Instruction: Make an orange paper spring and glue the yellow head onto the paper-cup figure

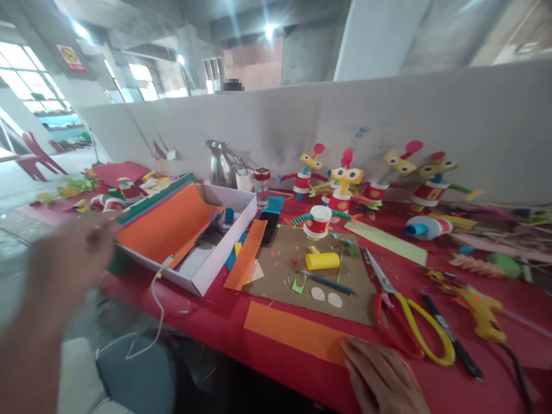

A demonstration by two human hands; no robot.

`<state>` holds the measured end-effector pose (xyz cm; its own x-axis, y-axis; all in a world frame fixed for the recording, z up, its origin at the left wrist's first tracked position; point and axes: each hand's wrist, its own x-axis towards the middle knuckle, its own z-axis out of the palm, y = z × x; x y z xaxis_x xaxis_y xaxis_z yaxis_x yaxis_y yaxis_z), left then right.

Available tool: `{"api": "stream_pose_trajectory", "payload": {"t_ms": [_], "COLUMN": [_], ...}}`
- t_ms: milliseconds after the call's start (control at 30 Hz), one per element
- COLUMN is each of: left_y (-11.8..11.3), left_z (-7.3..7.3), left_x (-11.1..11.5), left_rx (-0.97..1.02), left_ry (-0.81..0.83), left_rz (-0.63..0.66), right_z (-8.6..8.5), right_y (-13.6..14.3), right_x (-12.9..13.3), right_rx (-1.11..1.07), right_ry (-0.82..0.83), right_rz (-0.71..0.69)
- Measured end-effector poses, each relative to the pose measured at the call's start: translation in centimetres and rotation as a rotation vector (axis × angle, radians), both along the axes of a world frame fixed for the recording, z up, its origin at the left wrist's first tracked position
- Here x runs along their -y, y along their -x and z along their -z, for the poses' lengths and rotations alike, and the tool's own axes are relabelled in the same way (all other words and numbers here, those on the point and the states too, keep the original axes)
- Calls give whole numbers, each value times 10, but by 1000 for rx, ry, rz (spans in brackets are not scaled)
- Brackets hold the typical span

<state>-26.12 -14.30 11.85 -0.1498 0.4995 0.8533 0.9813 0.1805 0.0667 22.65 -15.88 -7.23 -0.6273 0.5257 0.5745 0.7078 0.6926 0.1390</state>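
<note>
My right hand [382, 374] lies flat over the right end of an orange paper strip [297, 330] at the table's front edge. My left hand [69, 264] is raised at the left, beside the near left corner of a white box [228, 250]; motion smears its fingers, so what they do is unclear. Orange paper [168, 224] and other coloured sheets fill the box. On a brown cardboard sheet [276, 287] lie a yellow paper roll [322, 261], a dark pen-like tool [330, 283], white paper ovals [326, 296] and scraps. A second orange strip [248, 256] rests across the cardboard's left edge.
Scissors [388, 287], a black pen [452, 336] and a yellow glue gun [483, 307] lie at the right. Several paper-cup figures [340, 195] stand at the back, near a steel jug [222, 164] and a glass jar [261, 187]. A white cable [159, 299] hangs off the front edge.
</note>
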Motion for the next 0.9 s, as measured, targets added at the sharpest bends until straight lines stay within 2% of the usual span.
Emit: {"api": "stream_pose_trajectory", "payload": {"t_ms": [100,133,167,233,300,400,533,767,900], "left_y": [-101,-138,-173,-229,-263,-281,-281,-286,-290], "left_z": [70,94,117,152,172,178,168,147,144], "left_x": [14,22,29,37,37,29,22,17,16], "left_rx": [-45,-64,-90,-67,-100,7,79,-246,-312], "left_ry": [375,507,560,578,576,661,729,788,761], "left_rz": [589,749,878,992,1116,1083,1074,1022,999], "right_z": [-2,-3,-3,-3,-1,3,6,-7,-16], "right_y": [2,3,3,3,2,0,-1,-3,-1], "right_x": [0,0,1,1,1,1,2,1,-1], "right_rx": [-23,-25,-23,-15,-11,-28,-62,-118,-91], "right_ry": [19,26,28,27,32,48,70,121,73], "right_rz": [32,41,42,34,33,52,55,46,9]}}
